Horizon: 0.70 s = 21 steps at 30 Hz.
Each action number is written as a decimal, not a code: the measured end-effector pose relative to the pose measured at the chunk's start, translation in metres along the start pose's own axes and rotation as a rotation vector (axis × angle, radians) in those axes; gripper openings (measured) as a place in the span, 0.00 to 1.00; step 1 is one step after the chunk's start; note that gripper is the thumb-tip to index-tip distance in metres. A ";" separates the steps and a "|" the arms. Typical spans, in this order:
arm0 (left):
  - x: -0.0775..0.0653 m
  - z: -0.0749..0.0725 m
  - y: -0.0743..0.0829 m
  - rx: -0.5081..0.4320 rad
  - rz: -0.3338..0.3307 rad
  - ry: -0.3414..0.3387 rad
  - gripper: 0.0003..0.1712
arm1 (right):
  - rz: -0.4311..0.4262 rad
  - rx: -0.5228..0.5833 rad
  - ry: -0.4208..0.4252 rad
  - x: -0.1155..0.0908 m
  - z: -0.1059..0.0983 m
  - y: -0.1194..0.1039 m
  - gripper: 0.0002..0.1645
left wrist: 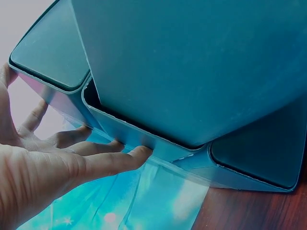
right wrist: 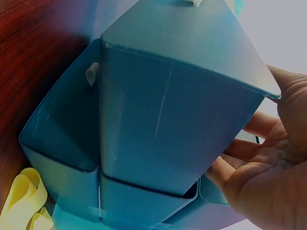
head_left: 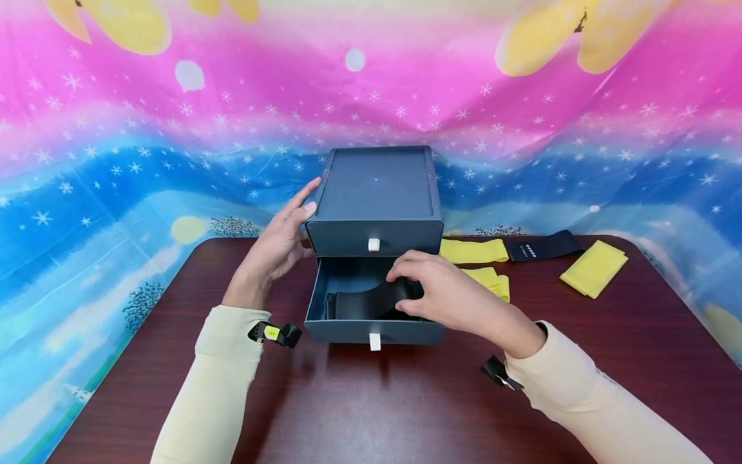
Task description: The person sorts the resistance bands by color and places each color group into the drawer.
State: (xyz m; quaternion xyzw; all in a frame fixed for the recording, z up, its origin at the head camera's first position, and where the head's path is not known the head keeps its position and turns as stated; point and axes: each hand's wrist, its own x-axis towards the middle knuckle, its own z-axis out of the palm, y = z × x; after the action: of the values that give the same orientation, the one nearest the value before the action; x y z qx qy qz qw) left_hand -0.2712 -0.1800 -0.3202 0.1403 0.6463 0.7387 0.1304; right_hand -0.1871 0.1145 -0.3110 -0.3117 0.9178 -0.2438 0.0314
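A dark grey-blue drawer cabinet (head_left: 377, 183) stands on the table with its middle drawer (head_left: 342, 330) pulled out. Inside lies a folded black band (head_left: 359, 304), curving upward at its right end. Over that drawer, my right hand (head_left: 437, 287) has curled fingers and thumb about the band's right end; in the right wrist view its fingertips are hidden behind the drawer wall. My left hand (head_left: 275, 241) rests against the cabinet's left side, thumb near the top edge. Extended fingers (left wrist: 112, 163) touch the cabinet's side wall in the left wrist view.
Right of the cabinet lie a yellow band (head_left: 475, 251), another folded yellow band (head_left: 493, 282), a black band with white print (head_left: 545, 246) and a folded yellow piece (head_left: 594, 267). A patterned cloth (head_left: 371, 96) hangs behind the brown table (head_left: 371, 412).
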 end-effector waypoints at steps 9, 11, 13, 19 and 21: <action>-0.001 0.001 0.000 0.006 0.005 0.000 0.35 | 0.027 -0.038 -0.011 -0.004 0.000 0.005 0.19; -0.001 0.001 0.000 0.008 0.005 -0.001 0.36 | 0.029 -0.033 -0.004 -0.006 -0.001 0.005 0.18; -0.001 0.001 0.000 0.009 0.006 0.000 0.35 | 0.026 -0.027 0.009 -0.007 -0.002 0.005 0.18; -0.001 0.000 -0.001 0.009 0.007 0.003 0.35 | 0.017 -0.009 0.065 -0.013 -0.006 0.005 0.15; -0.001 0.000 -0.001 0.011 0.007 0.002 0.35 | 0.009 0.007 0.094 -0.016 -0.008 0.006 0.15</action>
State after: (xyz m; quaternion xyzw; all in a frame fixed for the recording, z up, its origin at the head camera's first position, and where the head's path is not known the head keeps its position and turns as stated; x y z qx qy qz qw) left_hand -0.2703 -0.1798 -0.3208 0.1427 0.6501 0.7356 0.1263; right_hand -0.1792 0.1319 -0.3083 -0.2956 0.9189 -0.2610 -0.0096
